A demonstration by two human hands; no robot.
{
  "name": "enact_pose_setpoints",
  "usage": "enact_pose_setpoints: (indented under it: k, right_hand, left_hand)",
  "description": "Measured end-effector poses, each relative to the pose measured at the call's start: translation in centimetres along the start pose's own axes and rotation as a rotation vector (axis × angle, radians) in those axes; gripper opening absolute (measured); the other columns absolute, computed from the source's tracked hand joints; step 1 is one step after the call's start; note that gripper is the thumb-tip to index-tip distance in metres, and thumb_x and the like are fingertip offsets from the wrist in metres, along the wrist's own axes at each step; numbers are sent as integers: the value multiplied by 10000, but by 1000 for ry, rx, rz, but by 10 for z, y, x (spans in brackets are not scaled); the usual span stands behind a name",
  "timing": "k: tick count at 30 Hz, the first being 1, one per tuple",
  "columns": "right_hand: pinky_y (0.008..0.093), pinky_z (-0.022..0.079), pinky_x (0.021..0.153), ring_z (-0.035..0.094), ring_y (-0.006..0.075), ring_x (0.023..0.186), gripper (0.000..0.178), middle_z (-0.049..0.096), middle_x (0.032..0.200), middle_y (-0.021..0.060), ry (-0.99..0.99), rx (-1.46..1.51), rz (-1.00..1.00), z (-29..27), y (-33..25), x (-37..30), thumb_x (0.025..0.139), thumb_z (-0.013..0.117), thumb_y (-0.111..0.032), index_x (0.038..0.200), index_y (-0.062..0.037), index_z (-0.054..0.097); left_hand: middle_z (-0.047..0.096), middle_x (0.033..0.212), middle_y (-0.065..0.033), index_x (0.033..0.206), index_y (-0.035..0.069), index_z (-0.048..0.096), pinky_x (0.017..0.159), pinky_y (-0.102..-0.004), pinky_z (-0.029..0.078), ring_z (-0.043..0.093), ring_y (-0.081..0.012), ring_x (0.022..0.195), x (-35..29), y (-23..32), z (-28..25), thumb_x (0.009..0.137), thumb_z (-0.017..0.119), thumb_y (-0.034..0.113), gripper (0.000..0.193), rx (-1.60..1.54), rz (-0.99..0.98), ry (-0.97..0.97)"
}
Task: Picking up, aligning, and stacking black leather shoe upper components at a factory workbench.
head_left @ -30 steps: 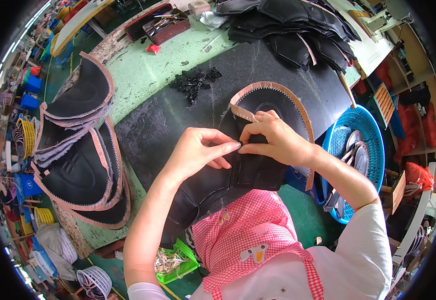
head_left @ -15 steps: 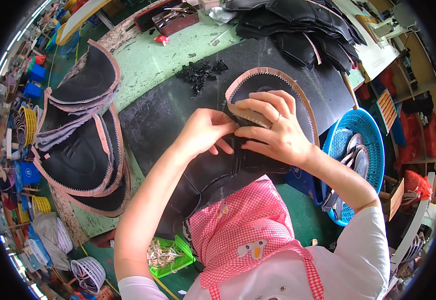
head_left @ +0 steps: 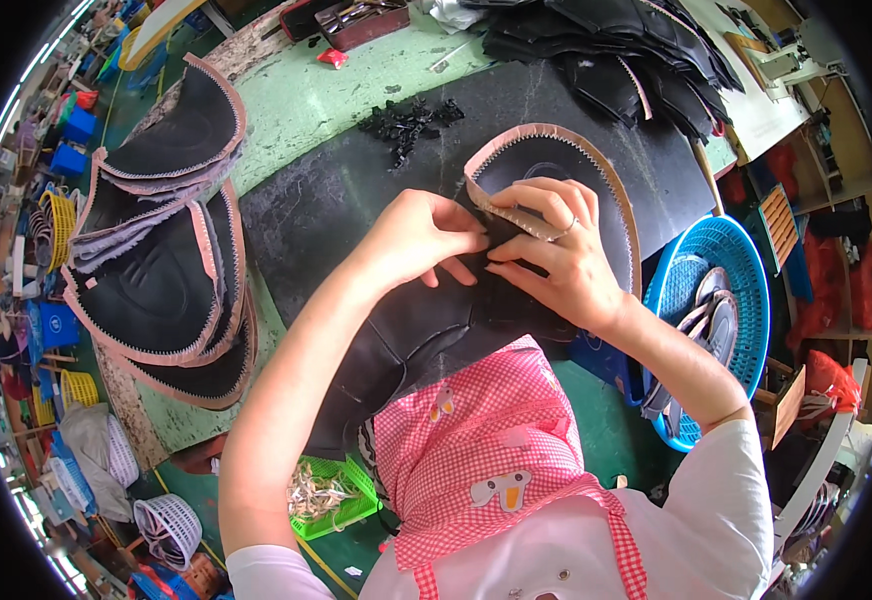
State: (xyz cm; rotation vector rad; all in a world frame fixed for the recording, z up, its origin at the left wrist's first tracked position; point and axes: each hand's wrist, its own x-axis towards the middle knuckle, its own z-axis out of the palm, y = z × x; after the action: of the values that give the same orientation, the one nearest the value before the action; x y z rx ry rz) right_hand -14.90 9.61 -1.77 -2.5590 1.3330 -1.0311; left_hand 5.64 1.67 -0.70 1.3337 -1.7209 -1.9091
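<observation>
A black shoe upper (head_left: 606,215) with a tan, zigzag-stitched rim lies in front of me, its near part hanging over the table edge onto my lap. My left hand (head_left: 426,240) pinches it at the middle between thumb and forefinger, the other fingers curled below. My right hand (head_left: 561,250) grips the same upper from the right, fingers bent over its folded tan rim and thumb close to the left fingertips. A ring shows on one right finger. What lies exactly between the fingertips is too small to make out.
A black mat (head_left: 306,220) covers part of the green table (head_left: 376,65). Stacked uppers (head_left: 146,290) lie left, more black pieces (head_left: 606,45) at the far right. Black scraps (head_left: 406,130) sit on the mat. A blue basket (head_left: 756,290) stands right, a green basket (head_left: 361,490) below left.
My fingertips have shifted slightly along the upper while both hands stay on it. The right thumb and forefinger stand a little farther apart. The whole view has shifted slightly.
</observation>
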Motion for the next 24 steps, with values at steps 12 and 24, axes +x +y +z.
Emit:
enact_pose_setpoints:
  k: [12, 24]
  right_hand:
    - [458, 367, 1016, 533, 231, 1205, 197, 631, 1128, 8, 41, 7, -58, 9, -38, -29, 643, 778, -103, 799, -80, 660]
    - [383, 536, 750, 671, 272, 815, 144, 683, 852, 99, -317, 240, 329, -17, -3, 3, 878, 690, -177, 946, -51, 680]
  left_hand:
    - [688, 752, -199, 839, 44, 743, 656, -403, 545, 714, -345, 716, 14, -24, 18, 780, 732, 227, 192, 366, 252, 188]
    - [714, 867, -164, 942, -14, 665, 793, -405, 559, 704, -367, 839, -4, 0, 19, 762, 706, 160, 254, 484, 391, 58]
